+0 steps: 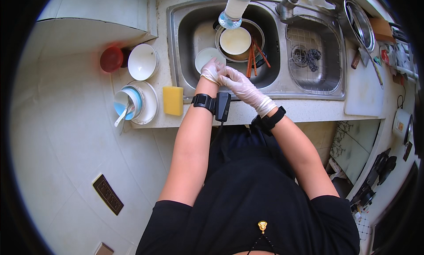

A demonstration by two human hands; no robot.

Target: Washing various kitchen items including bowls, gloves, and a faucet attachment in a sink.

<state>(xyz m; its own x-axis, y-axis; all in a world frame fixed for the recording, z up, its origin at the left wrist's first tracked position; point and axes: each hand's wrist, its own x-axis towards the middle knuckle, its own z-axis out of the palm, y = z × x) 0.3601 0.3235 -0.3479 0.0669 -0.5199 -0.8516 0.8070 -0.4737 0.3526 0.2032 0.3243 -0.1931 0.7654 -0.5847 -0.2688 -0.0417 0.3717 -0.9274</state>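
Both my hands wear thin whitish gloves and meet over the front rim of the left sink basin (pixel 187 66). My left hand (pixel 212 69) holds nothing, its fingers foreshortened and pointing away from me. The thumb and fingers of my right hand (pixel 243 87) pinch the left glove by its wrist edge. Just beyond my left hand, a white bowl (pixel 205 56) lies in the basin. A metal pot (pixel 260 26) stands behind it, with a pale bowl (pixel 235 40) inside. Several reddish chopsticks (pixel 254 61) lean over the pot's rim.
A yellow sponge (pixel 173 101) stands left of the sink, near stacked bowls (pixel 127 104), a white bowl (pixel 142 61) and a red bowl (pixel 111 59). The faucet extension (pixel 236 6) hangs over the pot. Right are a wire rack (pixel 311 36), a steel scrubber (pixel 313 59) and a cutting board (pixel 366 92).
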